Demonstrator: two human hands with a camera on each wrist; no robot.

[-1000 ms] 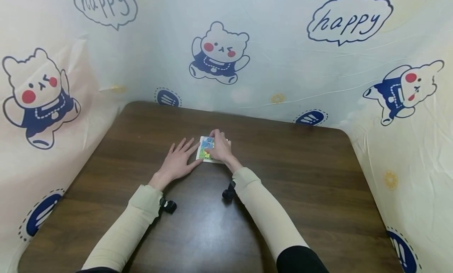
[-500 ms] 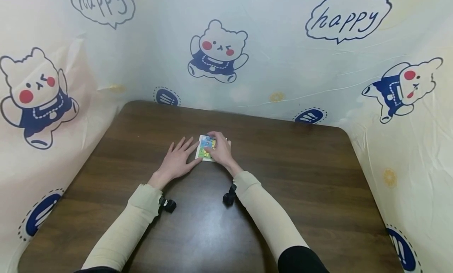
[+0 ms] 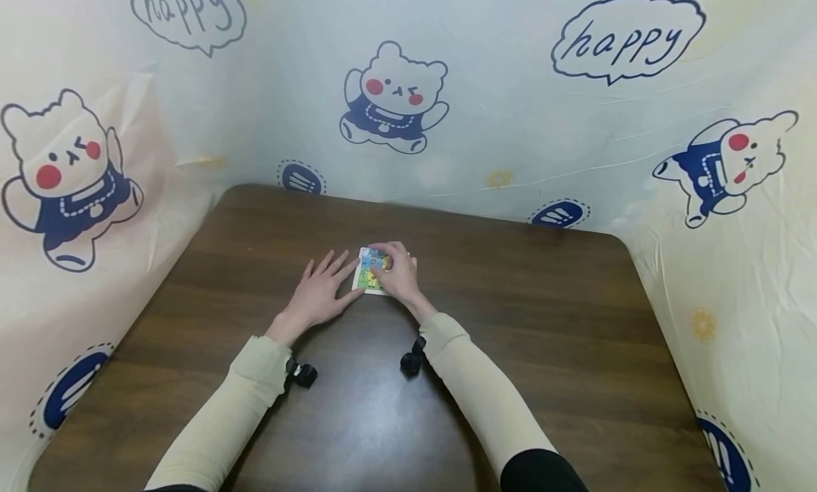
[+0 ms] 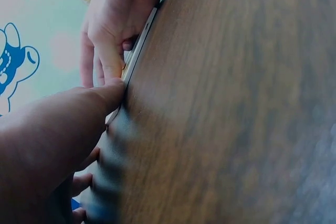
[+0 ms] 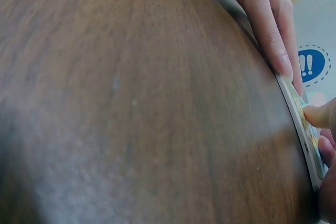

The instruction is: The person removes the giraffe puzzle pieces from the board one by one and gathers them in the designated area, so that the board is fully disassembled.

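Right hand [image 3: 398,276] pinching flat card [image 3: 369,272], long axis pointing away, left hand [image 3: 322,293] flat beside.

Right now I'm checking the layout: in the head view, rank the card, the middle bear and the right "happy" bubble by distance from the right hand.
1. Card, under the right hand.
2. Middle bear, on the wall behind.
3. Right "happy" bubble, upper right.

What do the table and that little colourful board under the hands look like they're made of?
Table: dark brown wood or wood-look laminate, with visible grain and a soft sheen. Colourful board: probably printed cardboard, thin, flat, pale-edged.
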